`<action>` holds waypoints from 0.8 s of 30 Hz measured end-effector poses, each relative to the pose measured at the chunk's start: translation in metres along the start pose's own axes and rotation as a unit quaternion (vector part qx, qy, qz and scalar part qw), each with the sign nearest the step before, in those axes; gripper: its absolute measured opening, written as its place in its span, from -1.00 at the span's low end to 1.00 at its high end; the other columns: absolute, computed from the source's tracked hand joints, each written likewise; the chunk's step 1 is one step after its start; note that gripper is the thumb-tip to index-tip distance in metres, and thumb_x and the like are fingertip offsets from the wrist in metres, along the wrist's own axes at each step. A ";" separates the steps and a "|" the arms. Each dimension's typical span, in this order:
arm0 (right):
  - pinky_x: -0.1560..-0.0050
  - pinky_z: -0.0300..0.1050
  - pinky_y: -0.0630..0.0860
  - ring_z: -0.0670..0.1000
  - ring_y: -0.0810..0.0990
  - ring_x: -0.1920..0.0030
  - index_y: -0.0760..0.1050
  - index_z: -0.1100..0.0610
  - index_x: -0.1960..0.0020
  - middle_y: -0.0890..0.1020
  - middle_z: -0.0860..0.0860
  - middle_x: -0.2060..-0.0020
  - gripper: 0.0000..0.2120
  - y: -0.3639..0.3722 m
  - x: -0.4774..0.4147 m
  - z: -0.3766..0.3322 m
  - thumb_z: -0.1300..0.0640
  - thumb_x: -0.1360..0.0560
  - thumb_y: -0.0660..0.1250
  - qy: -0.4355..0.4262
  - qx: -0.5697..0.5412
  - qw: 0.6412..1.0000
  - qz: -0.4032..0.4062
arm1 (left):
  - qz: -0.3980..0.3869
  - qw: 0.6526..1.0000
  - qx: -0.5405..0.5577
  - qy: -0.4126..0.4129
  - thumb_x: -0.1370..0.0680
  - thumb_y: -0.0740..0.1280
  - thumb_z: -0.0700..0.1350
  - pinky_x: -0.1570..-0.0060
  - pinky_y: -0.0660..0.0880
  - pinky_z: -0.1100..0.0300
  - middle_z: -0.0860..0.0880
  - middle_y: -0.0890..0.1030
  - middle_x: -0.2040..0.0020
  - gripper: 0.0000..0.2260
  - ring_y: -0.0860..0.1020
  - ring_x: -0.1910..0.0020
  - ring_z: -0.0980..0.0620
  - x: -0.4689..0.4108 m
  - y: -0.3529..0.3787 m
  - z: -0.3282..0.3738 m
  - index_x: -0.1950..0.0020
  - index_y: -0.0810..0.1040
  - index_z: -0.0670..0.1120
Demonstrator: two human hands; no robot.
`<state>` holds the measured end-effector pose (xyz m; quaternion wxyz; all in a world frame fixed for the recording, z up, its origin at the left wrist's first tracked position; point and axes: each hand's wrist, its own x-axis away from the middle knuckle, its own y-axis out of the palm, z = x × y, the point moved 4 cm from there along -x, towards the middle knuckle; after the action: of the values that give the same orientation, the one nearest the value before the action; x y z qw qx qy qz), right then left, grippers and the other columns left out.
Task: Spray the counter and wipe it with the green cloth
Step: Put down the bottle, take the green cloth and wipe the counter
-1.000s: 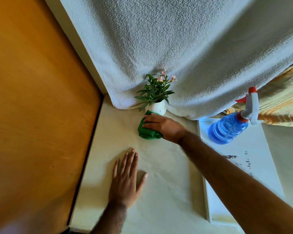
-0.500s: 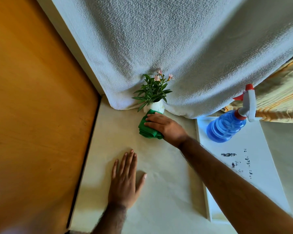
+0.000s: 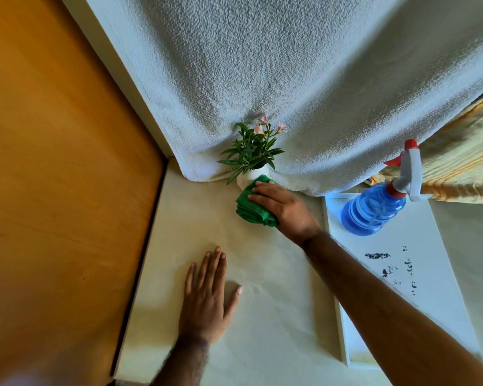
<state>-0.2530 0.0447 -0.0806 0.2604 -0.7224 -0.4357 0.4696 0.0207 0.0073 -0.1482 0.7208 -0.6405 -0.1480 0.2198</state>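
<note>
A folded green cloth (image 3: 248, 206) lies on the cream counter (image 3: 276, 274) right in front of a small potted plant. My right hand (image 3: 283, 208) presses down on the cloth, fingers spread over its top and right side, hiding part of it. My left hand (image 3: 207, 296) rests flat on the counter nearer to me, fingers apart, holding nothing. A blue spray bottle (image 3: 374, 210) with a white and red trigger head stands to the right on a white board, untouched.
A white pot with a green plant and pink flowers (image 3: 253, 154) stands at the back, touching the cloth. A white towel (image 3: 262, 79) hangs behind. A wooden panel (image 3: 62, 176) bounds the left. The white board (image 3: 430, 274) carries dark smudges.
My right hand and the cloth stay close to the plant pot, shifted only slightly. My left hand has not moved. The view has drifted a little.
</note>
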 end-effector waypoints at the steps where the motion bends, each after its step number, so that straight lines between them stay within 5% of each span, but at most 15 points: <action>1: -0.43 0.17 0.39 0.18 0.53 -0.37 0.60 0.25 -0.29 0.61 0.21 -0.28 -0.68 0.002 0.003 0.001 0.33 -0.54 0.42 0.005 -0.002 1.000 -0.004 | -0.002 1.000 -0.001 0.000 -0.66 0.15 0.26 -0.53 0.33 -0.27 -0.13 0.23 -0.70 -0.29 0.24 -0.66 -0.13 -0.001 0.000 0.000 -0.68 0.19 -0.15; 6: -0.47 0.06 0.35 0.15 0.53 -0.37 0.61 0.20 -0.30 0.62 0.17 -0.27 -0.63 0.002 0.012 -0.002 0.37 -0.50 0.44 0.028 -0.013 0.999 -0.012 | -0.005 1.000 0.008 -0.003 -0.68 0.09 0.28 -0.52 0.35 -0.28 -0.13 0.25 -0.69 -0.31 0.26 -0.65 -0.14 0.000 0.000 0.000 -0.67 0.21 -0.15; 11: -0.47 0.12 0.35 0.21 0.51 -0.39 0.60 0.26 -0.29 0.61 0.22 -0.28 -0.71 -0.009 -0.014 -0.022 0.32 -0.58 0.37 -0.048 0.001 0.999 0.000 | -0.007 1.000 0.005 -0.007 -0.68 0.10 0.26 -0.52 0.34 -0.28 -0.13 0.23 -0.70 -0.31 0.24 -0.66 -0.14 0.000 -0.001 0.000 -0.67 0.19 -0.16; 17: -0.42 -0.05 0.33 0.22 0.58 -0.30 0.65 0.26 -0.21 0.65 0.22 -0.22 -0.69 0.016 -0.015 -0.009 0.19 -0.60 0.21 -0.058 -0.006 0.994 -0.089 | -0.010 1.000 0.004 -0.007 -0.68 0.10 0.27 -0.53 0.33 -0.27 -0.12 0.21 -0.70 -0.30 0.21 -0.67 -0.12 -0.001 -0.002 0.001 -0.68 0.18 -0.15; 24: -0.37 0.00 0.46 0.13 0.57 -0.34 0.62 0.16 -0.29 0.58 0.16 -0.33 -0.57 0.031 -0.003 -0.005 0.40 -0.45 0.45 0.065 -0.096 0.983 -0.143 | -0.015 1.000 0.007 -0.006 -0.68 0.10 0.27 -0.53 0.33 -0.27 -0.12 0.21 -0.70 -0.30 0.21 -0.67 -0.12 -0.001 -0.002 0.000 -0.68 0.18 -0.14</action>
<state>-0.2376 0.0273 -0.1015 0.2815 -0.7034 -0.5598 0.3356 0.0203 0.0067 -0.1465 0.7276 -0.6316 -0.1608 0.2139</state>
